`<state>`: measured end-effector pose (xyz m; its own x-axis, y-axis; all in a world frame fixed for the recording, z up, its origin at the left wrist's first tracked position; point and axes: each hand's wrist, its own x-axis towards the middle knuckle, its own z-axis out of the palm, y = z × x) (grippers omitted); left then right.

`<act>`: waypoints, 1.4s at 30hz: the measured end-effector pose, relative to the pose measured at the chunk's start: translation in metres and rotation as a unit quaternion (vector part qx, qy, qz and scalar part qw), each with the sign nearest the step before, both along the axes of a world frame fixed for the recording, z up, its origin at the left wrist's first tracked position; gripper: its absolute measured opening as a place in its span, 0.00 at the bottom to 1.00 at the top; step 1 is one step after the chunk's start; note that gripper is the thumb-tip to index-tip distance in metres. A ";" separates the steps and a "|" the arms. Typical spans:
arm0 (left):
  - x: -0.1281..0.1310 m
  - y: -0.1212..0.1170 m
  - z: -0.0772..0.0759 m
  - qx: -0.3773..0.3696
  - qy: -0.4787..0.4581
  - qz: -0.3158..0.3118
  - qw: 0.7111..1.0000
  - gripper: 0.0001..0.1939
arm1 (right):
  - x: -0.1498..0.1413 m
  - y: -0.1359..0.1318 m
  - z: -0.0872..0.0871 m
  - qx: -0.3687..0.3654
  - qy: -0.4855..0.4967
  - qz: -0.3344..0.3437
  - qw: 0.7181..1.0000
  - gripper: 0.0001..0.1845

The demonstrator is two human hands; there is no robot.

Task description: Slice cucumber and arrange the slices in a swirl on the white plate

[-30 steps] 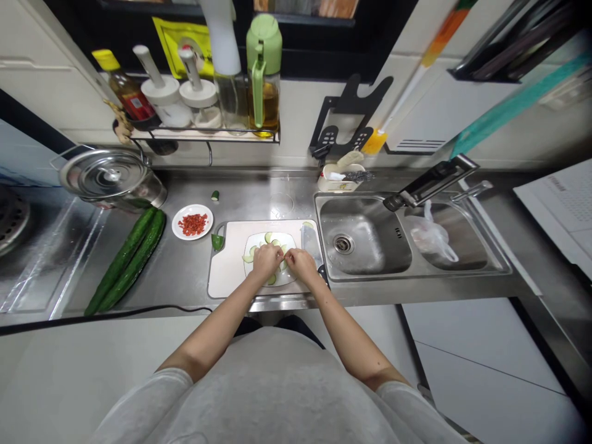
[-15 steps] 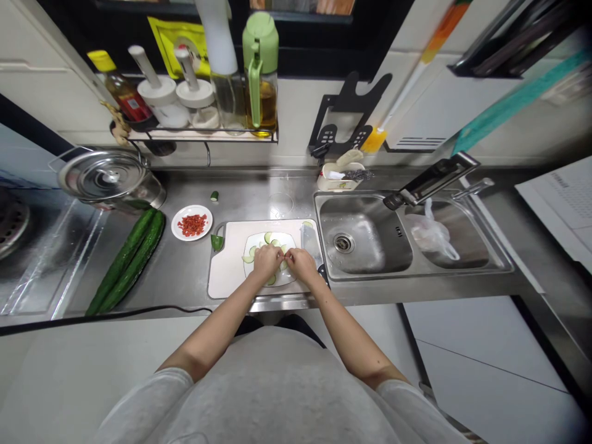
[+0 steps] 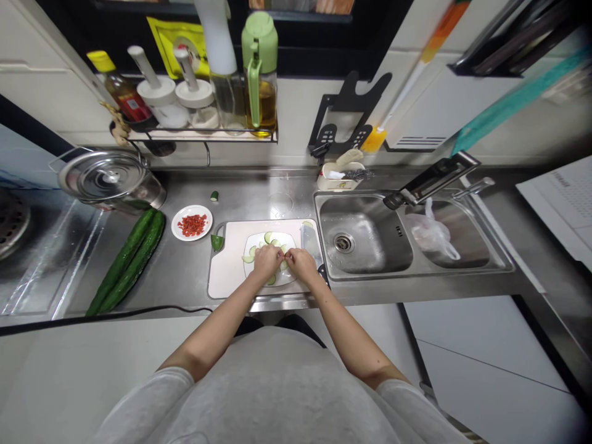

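Note:
My left hand (image 3: 268,260) and my right hand (image 3: 300,263) meet fingertip to fingertip over a white plate (image 3: 252,239). Both are closed in a pinch on a small cucumber slice (image 3: 285,253), mostly covered by the fingers. Pale green cucumber slices (image 3: 268,237) lie spread on the plate, some at its rim. Under the plate is a white cutting board (image 3: 226,271). A knife (image 3: 309,239) rests along the board's right side, its dark handle by my right wrist. One cut cucumber end (image 3: 217,242) sits at the board's left edge.
To the left are a small plate (image 3: 174,229) of chopped red pieces, whole cucumbers (image 3: 132,262) and a lidded steel pot (image 3: 111,179). The double sink (image 3: 365,231) with its faucet (image 3: 430,182) is on the right. A rack (image 3: 208,137) of bottles and jars hangs behind.
My hands hold nearly the same place over the plate, with only a slight shift at the fingertips. Nothing else has visibly moved.

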<state>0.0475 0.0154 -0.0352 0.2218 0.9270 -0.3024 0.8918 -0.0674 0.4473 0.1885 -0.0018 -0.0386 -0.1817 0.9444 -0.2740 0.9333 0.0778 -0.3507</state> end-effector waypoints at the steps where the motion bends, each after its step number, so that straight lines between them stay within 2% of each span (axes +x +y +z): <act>1: 0.000 0.000 0.000 -0.001 -0.002 0.000 1.000 0.09 | 0.000 0.000 -0.001 0.000 0.000 0.000 1.000 0.10; 20: 0.000 0.002 0.002 -0.013 0.003 -0.002 1.000 0.09 | 0.001 0.000 -0.005 0.015 0.003 0.000 1.000 0.09; 31: -0.002 0.000 0.001 -0.013 -0.018 0.010 1.000 0.09 | 0.002 -0.001 0.001 0.007 0.013 -0.007 1.000 0.10; 42: -0.003 0.001 0.007 -0.019 -0.024 0.023 0.999 0.09 | 0.002 -0.001 0.004 0.015 0.011 -0.014 1.000 0.10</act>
<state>0.0444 0.0167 -0.0281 0.1940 0.9248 -0.3272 0.8713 -0.0092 0.4907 0.1906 -0.0032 -0.0343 -0.1608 0.9570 -0.2414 0.9271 0.0625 -0.3696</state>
